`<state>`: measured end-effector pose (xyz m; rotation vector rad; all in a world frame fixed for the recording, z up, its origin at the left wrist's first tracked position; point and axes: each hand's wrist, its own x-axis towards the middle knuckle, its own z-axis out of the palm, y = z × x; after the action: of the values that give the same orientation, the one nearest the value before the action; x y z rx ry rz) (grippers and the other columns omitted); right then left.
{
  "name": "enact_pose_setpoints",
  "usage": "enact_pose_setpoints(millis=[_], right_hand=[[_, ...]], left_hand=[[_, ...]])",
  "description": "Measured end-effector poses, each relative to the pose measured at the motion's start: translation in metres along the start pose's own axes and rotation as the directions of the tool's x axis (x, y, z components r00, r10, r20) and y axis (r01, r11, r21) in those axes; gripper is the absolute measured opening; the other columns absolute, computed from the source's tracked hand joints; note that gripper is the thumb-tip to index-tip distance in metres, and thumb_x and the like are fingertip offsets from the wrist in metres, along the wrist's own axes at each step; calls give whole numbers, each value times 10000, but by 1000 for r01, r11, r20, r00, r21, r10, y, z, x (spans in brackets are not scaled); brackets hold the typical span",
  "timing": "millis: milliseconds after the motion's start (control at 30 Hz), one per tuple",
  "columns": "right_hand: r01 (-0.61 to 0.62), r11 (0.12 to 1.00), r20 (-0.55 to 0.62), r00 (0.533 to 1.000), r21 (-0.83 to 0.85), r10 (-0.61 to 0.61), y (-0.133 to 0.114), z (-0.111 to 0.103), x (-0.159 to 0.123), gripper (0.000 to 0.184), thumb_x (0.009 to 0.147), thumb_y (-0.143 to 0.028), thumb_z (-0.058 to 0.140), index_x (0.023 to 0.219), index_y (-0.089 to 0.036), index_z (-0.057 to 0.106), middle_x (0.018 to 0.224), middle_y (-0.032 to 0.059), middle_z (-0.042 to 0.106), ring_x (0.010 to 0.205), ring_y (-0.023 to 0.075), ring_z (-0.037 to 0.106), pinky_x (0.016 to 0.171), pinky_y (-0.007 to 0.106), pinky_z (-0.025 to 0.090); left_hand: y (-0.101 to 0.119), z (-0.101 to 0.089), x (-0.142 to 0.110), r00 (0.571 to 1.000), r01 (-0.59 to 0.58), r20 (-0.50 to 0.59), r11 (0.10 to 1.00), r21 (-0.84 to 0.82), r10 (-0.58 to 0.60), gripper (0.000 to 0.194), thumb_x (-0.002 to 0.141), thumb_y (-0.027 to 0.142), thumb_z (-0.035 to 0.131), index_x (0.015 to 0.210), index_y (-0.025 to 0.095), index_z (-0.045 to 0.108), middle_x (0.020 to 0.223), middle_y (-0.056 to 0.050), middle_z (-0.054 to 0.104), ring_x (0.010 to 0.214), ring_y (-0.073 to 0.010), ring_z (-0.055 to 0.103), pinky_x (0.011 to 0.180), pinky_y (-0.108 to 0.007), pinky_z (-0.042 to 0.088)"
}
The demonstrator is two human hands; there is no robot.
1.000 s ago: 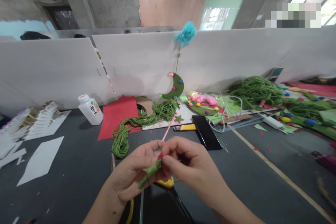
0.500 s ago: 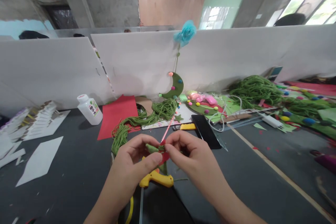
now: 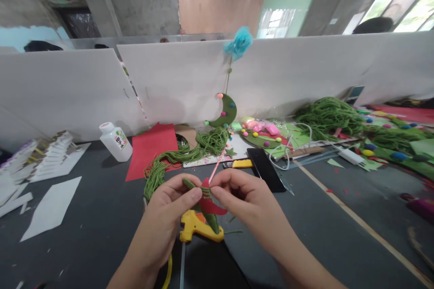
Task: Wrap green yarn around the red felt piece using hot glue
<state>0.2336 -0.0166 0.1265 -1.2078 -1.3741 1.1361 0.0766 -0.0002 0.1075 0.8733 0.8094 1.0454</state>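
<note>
a: where are the hands (image 3: 203,198) placed?
b: both are held together over the dark desk (image 3: 101,216), low in the middle of the view. the left hand (image 3: 174,207) is closed in a pinch, thumb and fingers shut on the green cord-wrapped piece (image 3: 203,189). the right hand (image 3: 237,194) is also pinched shut on the same piece, from its other side.

a: and the piece itself?
b: it is held between the two hands, just above the desk. green cord is seen wound around it, a red felt bit (image 3: 213,207) is seen hanging under it, and a thin pink-and-white stick (image 3: 217,167) is seen rising from it, tilted away to the right.

a: what is found under the hands?
b: a yellow glue gun (image 3: 196,230) is laid on the desk just below them, partly hidden by the left hand.

a: what else is noted?
b: a loose bundle of green cord (image 3: 190,149) is spread beyond the hands, partly over a red sheet (image 3: 149,146). a white bottle (image 3: 115,141) is stood left of that sheet. a black phone (image 3: 266,169) is laid flat to the right of the hands, with a yellow cutter (image 3: 242,163) just beside it. a green felt crescent with pom-poms (image 3: 225,113) is hung against the white partition (image 3: 68,90), under a blue tuft (image 3: 239,44). white paper pieces (image 3: 50,207) are scattered at far left.
</note>
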Motion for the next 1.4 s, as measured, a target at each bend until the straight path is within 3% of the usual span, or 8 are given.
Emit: enact_pose_setpoints(millis=[267,433,533,600,700,900,1167,1400], right_hand=[[-21,952,172,985,306,-34,2,1,-1,98,739,-217,694,810,-196,629,518,-95,467,457,65,461,460,170,335],[-72,942,238,971,327,-8,3,2,-5,90,756,-239,675,741,-187,603,585,-25,624,530,118,618,522,212,450],[-61,976,145,989,211,31,2,-1,-4,113,748,-258,644,686,-190,577,557,-26,598,508,114,570,505,219,423],[-50,993,60,997,104,44,2,-3,-1,110,728,-252,628,657,-187,575,550,-42,541,486,91,478,478,208,367],[-59,998,-3,998,-1,59,3,-3,3,122,716,-274,614,650,-182,569,564,-46,499,502,89,410,479,214,324],[-21,984,-61,998,-179,10,6,0,4,121,751,-286,588,685,-185,597,569,-37,487,541,119,425,510,236,332],[1,966,-89,996,-257,-24,6,0,2,99,767,-195,596,670,-181,604,560,-33,531,533,122,470,504,228,362],[-2,974,-36,999,-226,-7,3,-4,2,79,766,-247,606,731,-181,632,572,-38,497,538,119,446,508,228,349]], left_hand=[[-1,-4,1,931,258,315,943,-210,-184,128,702,208,784,752,114,714,616,2,602,556,-72,528,552,-162,449],[-6,-6,3,877,359,404,915,-185,-262,190,676,239,791,768,98,701,574,6,572,497,-63,511,494,-147,412],[-3,-6,5,919,276,320,955,-111,-228,162,757,274,736,876,173,692,696,-6,622,609,-95,576,559,-165,442],[1,-6,5,975,89,202,996,4,-88,159,802,343,690,864,197,701,854,-29,657,807,-143,613,706,-210,481],[5,-8,3,988,-125,119,960,250,97,233,757,408,701,841,193,726,890,-45,678,867,-194,606,763,-262,479],[2,1,-2,973,-125,-91,818,562,212,39,716,230,690,718,217,727,708,-8,692,688,-179,606,664,-277,481],[3,9,-5,927,-250,-75,755,607,367,87,648,149,739,657,235,738,650,0,665,642,-179,560,625,-267,444],[2,1,1,977,-105,-118,882,460,177,85,675,263,747,638,193,714,597,8,611,580,-142,517,549,-233,405]])
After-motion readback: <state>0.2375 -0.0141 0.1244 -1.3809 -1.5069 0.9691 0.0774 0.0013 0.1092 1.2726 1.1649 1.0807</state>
